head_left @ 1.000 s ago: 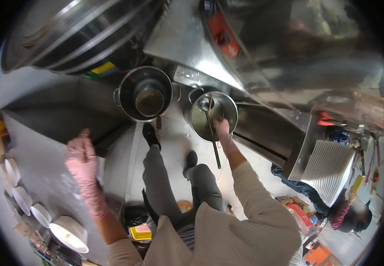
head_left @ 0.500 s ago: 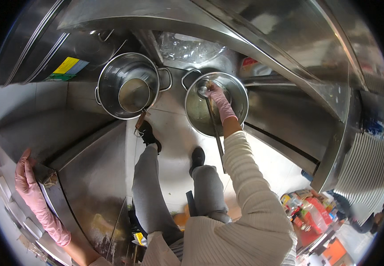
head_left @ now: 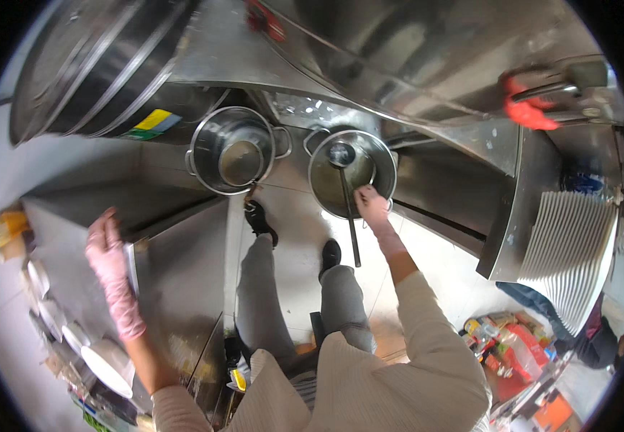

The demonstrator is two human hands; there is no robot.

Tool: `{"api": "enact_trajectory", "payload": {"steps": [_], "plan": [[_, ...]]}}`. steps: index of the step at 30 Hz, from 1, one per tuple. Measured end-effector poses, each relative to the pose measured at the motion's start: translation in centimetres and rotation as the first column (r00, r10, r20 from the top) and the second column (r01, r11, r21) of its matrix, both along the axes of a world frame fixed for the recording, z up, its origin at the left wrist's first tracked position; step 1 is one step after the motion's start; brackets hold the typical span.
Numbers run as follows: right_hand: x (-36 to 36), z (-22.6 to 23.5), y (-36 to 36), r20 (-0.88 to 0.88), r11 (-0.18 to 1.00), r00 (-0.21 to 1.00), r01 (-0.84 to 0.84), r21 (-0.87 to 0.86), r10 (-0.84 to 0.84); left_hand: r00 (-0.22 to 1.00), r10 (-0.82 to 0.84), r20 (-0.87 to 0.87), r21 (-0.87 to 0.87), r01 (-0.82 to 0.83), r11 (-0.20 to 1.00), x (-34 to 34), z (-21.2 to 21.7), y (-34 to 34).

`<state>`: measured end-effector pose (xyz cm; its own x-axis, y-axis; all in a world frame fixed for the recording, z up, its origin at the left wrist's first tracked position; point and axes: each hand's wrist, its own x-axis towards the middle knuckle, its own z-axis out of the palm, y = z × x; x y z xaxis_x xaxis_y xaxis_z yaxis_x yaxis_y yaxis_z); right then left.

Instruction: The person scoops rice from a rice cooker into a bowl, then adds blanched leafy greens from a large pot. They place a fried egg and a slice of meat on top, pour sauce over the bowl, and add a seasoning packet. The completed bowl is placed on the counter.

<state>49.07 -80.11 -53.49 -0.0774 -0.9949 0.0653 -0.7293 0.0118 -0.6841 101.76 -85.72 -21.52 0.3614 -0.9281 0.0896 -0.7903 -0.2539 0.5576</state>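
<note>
Pale floor tiles point(head_left: 296, 234) run under the left pot point(head_left: 208, 147) and the right pot point(head_left: 385, 160), both steel. A ladle point(head_left: 347, 194) leans in the right one, its handle jutting over the near rim. Just beside it, the pink-gloved right hand point(head_left: 372, 204) has its fingers curled; whether they pinch anything, I can't tell. The left hand point(head_left: 105, 241), gloved too, reaches by the counter point(head_left: 190, 270), fingers extended.

We see a pale tiled floor point(head_left: 294, 270), the person's black shoes point(head_left: 259, 218) planted near the centre. One stockpot point(head_left: 214, 150) at 10 o'clock and a second stockpot point(head_left: 320, 181) at 1 o'clock seem to stand there, bases hidden from us. At 8 o'clock, white bowls point(head_left: 110, 366) line a steel table point(head_left: 67, 259).
</note>
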Motion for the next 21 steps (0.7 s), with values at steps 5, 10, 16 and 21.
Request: {"api": "enact_trajectory", "payload": {"steps": [5,10,16,21], "plan": [[2.0,18.1,1.9,-0.219,0.995,0.975,-0.028,0.098,0.049,0.998,-0.057,-0.02,-0.141,0.053,0.989,-2.9,2.4,3.7],[4.2,37.6,2.4,0.325,0.967,0.913,-0.21,-0.147,0.247,0.313,0.374,-0.873,0.11,-0.62,0.777,-4.8,3.2,21.7],[5.5,61.1,3.0,0.259,0.859,0.91,-0.168,-0.484,0.324,-0.158,0.35,-0.923,0.276,-0.908,0.316,6.0,4.5,39.2],[6.6,76.1,1.6,0.309,0.655,0.949,0.194,-0.73,0.064,-0.26,0.182,-0.948,0.317,-0.749,0.582,13.4,4.5,41.0]]}}
